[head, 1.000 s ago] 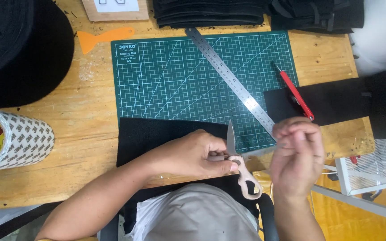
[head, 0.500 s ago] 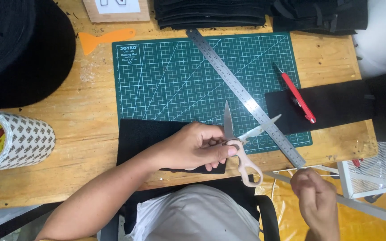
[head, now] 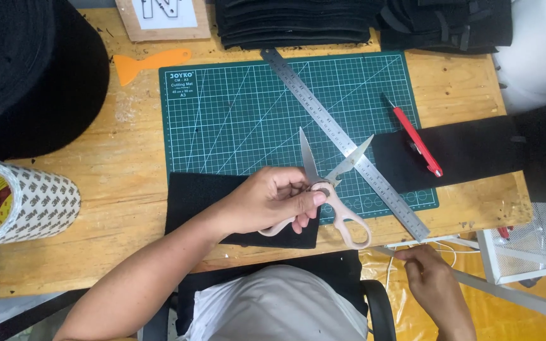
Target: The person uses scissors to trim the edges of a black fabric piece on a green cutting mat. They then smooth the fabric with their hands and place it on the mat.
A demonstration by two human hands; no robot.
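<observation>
My left hand [head: 273,201] grips a pair of scissors [head: 331,189] with pale pink handles at the pivot, blades spread apart and pointing away from me over the green cutting mat [head: 248,107]. The hand rests on a black fabric piece [head: 197,199] lying at the mat's near edge. My right hand [head: 434,287] is below the table's front edge at the lower right, fingers curled; I cannot tell whether it pinches anything. A steel ruler [head: 342,139] lies diagonally across the mat, just right of the scissor blades.
A red utility knife [head: 415,137] lies on a black strip [head: 462,151] at the right. An orange scraper [head: 146,63] sits at the back left. Black felt rolls [head: 26,69], a tape roll [head: 14,202], stacked black fabric [head: 298,22] and a wire basket [head: 538,243] surround the wooden table [head: 109,183].
My right hand dropped from beside the scissors down below the table edge. The scissor blades, shut a second ago, have spread apart in my left hand.
</observation>
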